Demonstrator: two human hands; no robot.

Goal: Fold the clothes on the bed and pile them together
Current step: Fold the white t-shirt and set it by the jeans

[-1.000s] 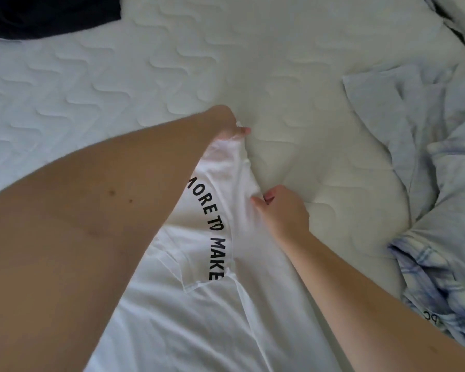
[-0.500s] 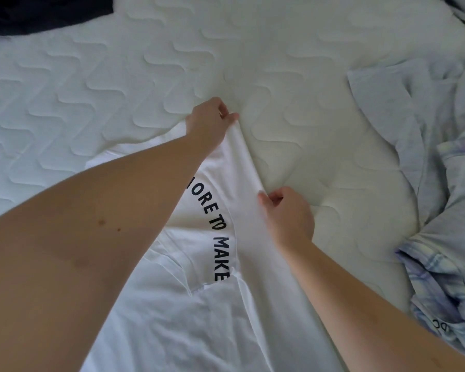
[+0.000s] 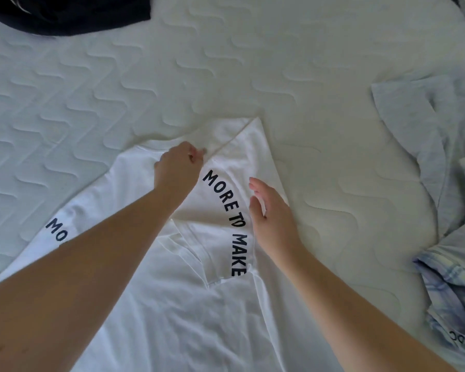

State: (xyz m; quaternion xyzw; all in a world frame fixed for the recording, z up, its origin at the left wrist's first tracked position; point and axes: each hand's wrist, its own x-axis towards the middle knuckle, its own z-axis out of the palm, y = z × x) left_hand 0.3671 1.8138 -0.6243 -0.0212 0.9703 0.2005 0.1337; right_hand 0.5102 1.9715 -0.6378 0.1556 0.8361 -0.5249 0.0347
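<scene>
White quilted mattress (image 3: pixel 253 63), wavy stitched pattern across its surface

T-shirt (image 3: pixel 177 312) flat on bed (image 3: pixel 226 76), near edge, centre. Sleeve (image 3: pixel 234 189) folded inward over shirt body, tip pointing far. Left hand (image 3: pixel 179 167) on shirt at far end, beside fold. Right hand (image 3: pixel 273 218) on right edge of folded sleeve, right of left hand. Heap of unfolded clothes (image 3: pixel 446 183) at right side of bed, apart from shirt. Another garment (image 3: pixel 70 14) at far left corner, well apart.
</scene>
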